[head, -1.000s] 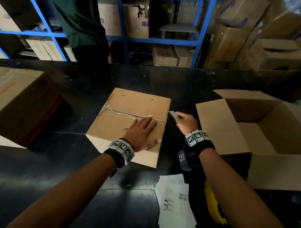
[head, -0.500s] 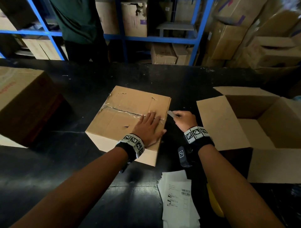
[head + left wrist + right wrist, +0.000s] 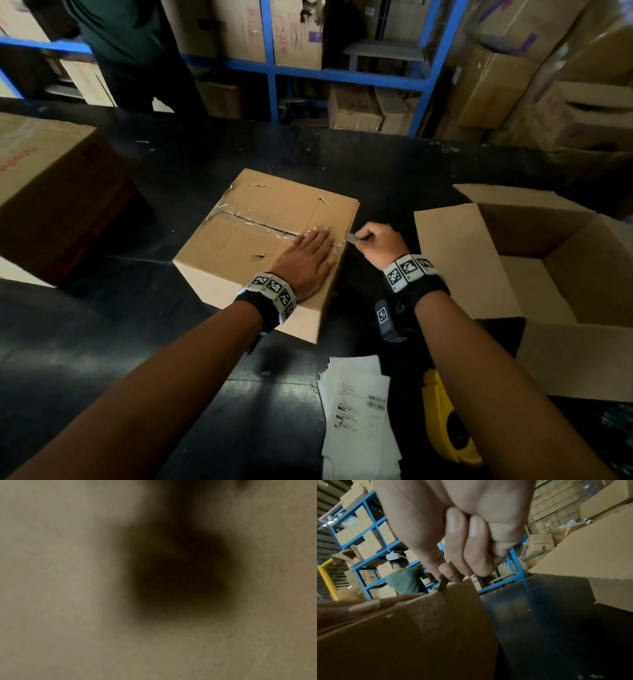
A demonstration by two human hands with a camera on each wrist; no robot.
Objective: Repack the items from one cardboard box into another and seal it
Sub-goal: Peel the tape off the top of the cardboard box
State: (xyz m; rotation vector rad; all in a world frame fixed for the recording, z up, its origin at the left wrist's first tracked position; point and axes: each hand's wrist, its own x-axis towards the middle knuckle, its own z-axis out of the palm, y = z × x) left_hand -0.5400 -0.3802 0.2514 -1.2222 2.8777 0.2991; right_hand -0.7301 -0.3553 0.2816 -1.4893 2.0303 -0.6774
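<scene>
**Opening the taped box, blade at the seam's right end**

The step in hand looked like the very first one: cutting open the sealed box (image 3: 270, 246) so that its contents could go into the empty box (image 3: 534, 274) standing open to the right. The left hand (image 3: 305, 262) lay flat on the sealed box's lid, fingers straight and close together, pressing down beside the taped seam (image 3: 253, 224). The right hand (image 3: 375, 241) pinched a small blade (image 3: 351, 237), its tip at the right edge of the lid where the tape wrapped over the side. Part of the seam farther left already gaped as a dark slit.

The next move probably called for drawing the blade shallowly along the tape, well away from the left fingers, then lifting the flaps.

The surface (image 3: 205, 164) was black and glossy. On its near side lay a stack of printed labels (image 3: 359, 411) and a yellow tape dispenser (image 3: 445, 428); a large closed carton (image 3: 51, 192) sat at the far left. Beyond stood blue shelving (image 3: 342, 73) stacked with cartons, and a person in a green top (image 3: 133, 31).
</scene>
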